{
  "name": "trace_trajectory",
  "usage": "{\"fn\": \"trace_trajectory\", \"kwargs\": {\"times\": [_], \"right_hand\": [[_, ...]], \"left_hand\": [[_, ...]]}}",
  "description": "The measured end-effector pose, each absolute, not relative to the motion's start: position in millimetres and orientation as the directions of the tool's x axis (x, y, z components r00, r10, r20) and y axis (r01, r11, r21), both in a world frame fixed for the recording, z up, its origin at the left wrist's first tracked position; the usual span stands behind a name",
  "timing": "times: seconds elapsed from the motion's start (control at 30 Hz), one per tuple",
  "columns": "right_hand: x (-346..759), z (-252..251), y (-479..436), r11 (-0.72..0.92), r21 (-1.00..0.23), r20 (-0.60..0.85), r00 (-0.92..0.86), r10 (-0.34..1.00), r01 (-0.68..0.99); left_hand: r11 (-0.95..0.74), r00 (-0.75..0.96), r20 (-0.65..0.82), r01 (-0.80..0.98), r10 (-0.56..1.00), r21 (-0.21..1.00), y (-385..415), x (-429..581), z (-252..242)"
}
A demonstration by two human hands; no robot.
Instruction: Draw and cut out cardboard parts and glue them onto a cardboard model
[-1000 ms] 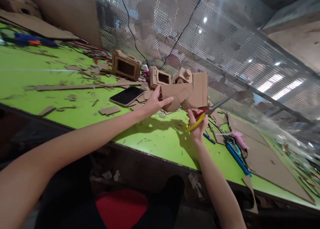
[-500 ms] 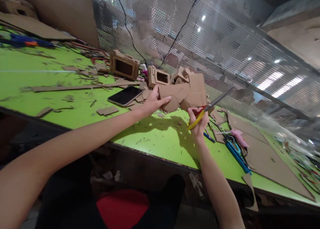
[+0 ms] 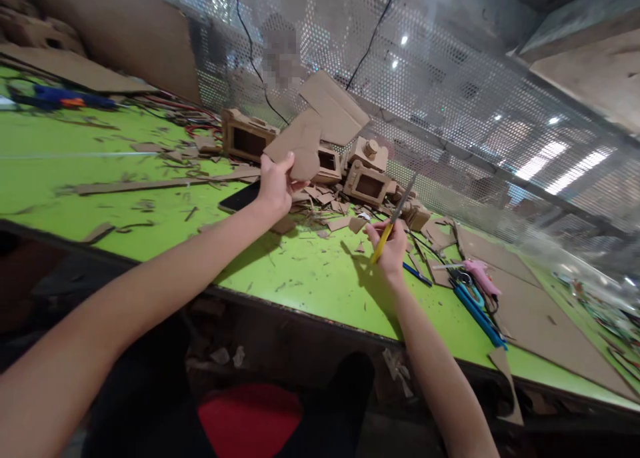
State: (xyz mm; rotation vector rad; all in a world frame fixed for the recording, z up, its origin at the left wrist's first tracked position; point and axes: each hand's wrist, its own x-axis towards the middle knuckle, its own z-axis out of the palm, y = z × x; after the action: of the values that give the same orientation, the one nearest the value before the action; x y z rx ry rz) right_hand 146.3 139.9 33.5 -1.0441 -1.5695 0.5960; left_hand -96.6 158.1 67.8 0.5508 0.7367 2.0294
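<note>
My left hand (image 3: 277, 185) is closed on a brown cardboard piece (image 3: 320, 121) and holds it up above the green table (image 3: 310, 271); the piece has a rounded lower end and a wide flap at the top. My right hand (image 3: 389, 248) grips yellow-handled scissors (image 3: 391, 221) just over the table, blades pointing up and away. Small cardboard offcuts (image 3: 345, 221) lie between the two hands. Behind them stand several cardboard camera models (image 3: 369, 181).
A dark phone (image 3: 239, 199) lies under my left wrist. A pink glue gun (image 3: 477, 275) and blue-handled tools (image 3: 475, 308) lie right of my right hand on a large cardboard sheet (image 3: 540, 325). A perforated metal screen (image 3: 450, 91) backs the table. Scraps and strips litter the left.
My left hand has lifted the cardboard piece up and to the left, away from the scissors. My right hand has lowered and the scissors now point more steeply upward.
</note>
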Motion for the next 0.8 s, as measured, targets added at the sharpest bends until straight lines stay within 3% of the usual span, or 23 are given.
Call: {"fn": "trace_trajectory", "kwargs": {"times": [0.1, 0.23, 0.37, 0.47, 0.57, 0.63, 0.8], "right_hand": [[144.2, 36.7, 140.2, 0.415, -0.858, 0.45, 0.056, 0.891, 0.303], [138.7, 39.2, 132.5, 0.403, -0.881, 0.399, -0.068, 0.914, 0.246], [134.1, 40.1, 124.5, 0.421, -0.887, 0.387, -0.191, 0.902, 0.189], [133.3, 44.1, 120.0, 0.468, -0.866, 0.439, -0.179, 0.881, 0.179], [134.6, 49.6, 118.9, 0.384, -0.9, 0.366, -0.124, 0.923, 0.207], [135.4, 52.5, 119.8, 0.364, -0.912, 0.336, -0.164, 0.928, 0.191], [132.4, 56.8, 114.9, 0.35, -0.912, 0.268, -0.337, 0.903, 0.215]], "left_hand": [[-0.424, -0.466, 0.112, -0.645, 0.878, 0.636, 149.9, -85.3, 72.3], [-0.354, -0.314, 0.174, -0.731, 0.934, 0.584, 141.1, -71.5, 75.9], [-0.225, -0.16, 0.16, -0.758, 0.974, 0.612, 132.4, -51.8, 75.8], [-0.186, -0.123, 0.14, -0.646, 0.983, 0.741, 116.5, -30.7, 70.4], [-0.154, -0.096, 0.124, -0.458, 0.988, 0.875, 95.4, -17.4, 60.0], [-0.202, -0.146, 0.161, -0.337, 0.976, 0.92, 82.3, -19.6, 52.7], [-0.131, 0.044, 0.144, -0.221, 0.989, 0.967, 58.8, -51.4, 36.8]]}}
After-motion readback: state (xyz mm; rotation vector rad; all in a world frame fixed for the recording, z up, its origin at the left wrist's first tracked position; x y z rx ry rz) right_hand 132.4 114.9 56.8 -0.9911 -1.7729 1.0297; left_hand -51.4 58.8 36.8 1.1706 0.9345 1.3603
